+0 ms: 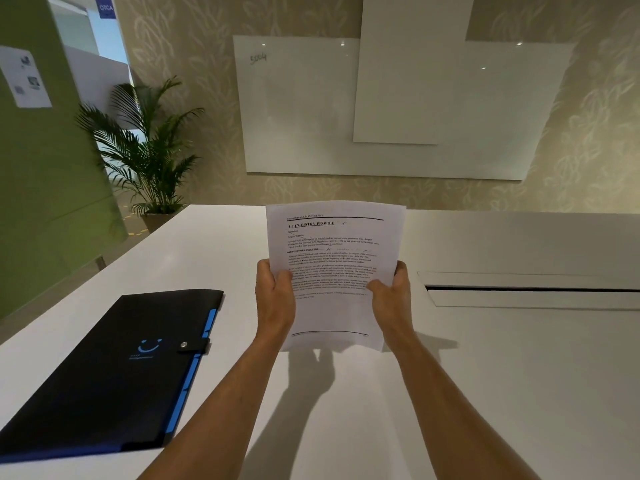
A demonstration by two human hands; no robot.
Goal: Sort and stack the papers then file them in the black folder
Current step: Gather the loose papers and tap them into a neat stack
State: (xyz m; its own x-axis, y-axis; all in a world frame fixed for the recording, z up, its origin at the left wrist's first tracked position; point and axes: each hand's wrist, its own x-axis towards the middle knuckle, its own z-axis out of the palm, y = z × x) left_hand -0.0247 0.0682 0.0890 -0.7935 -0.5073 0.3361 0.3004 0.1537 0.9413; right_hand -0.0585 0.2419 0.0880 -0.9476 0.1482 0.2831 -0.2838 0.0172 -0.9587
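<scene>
I hold a stack of printed papers [332,258] upright above the white table [502,375], the top sheet headed "Industry Profile". My left hand [273,292] grips the stack's left edge and my right hand [391,292] grips its right edge, thumbs on the front. The black folder [114,372] lies flat on the table to the left, closed by a snap strap, with blue tabs along its right side. How many sheets are in the stack is not visible.
A long cable slot [530,289] with a raised flap runs across the table on the right. A potted palm [149,150] stands beyond the table's far left corner. A whiteboard [398,109] hangs on the far wall.
</scene>
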